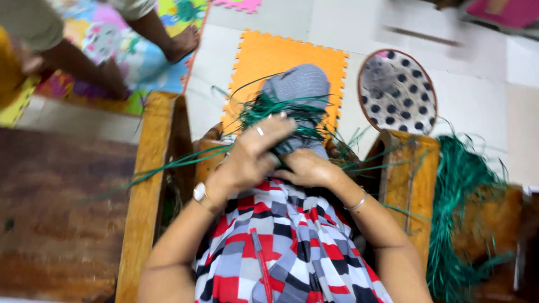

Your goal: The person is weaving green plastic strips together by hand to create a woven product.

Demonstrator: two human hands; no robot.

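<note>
My left hand (255, 151), with a ring and a wristwatch, is closed over a bunch of thin green strips (269, 109) that wrap a grey fabric-covered rounded form (300, 84). Just below the form, my right hand (306, 167), with a bangle on the wrist, presses against the same strips and the form's base. Loose strip ends fan out left and right. My lap is covered by red, grey, white and black checked cloth (281, 241). The fingertips of my right hand are hidden under the left.
A wooden frame (149, 185) stands around my lap. A big bundle of green strips (460, 213) hangs at the right. An orange foam mat (281, 59), a round spotted tray (396, 90) and a colourful play mat with another person's bare legs (168, 39) lie beyond.
</note>
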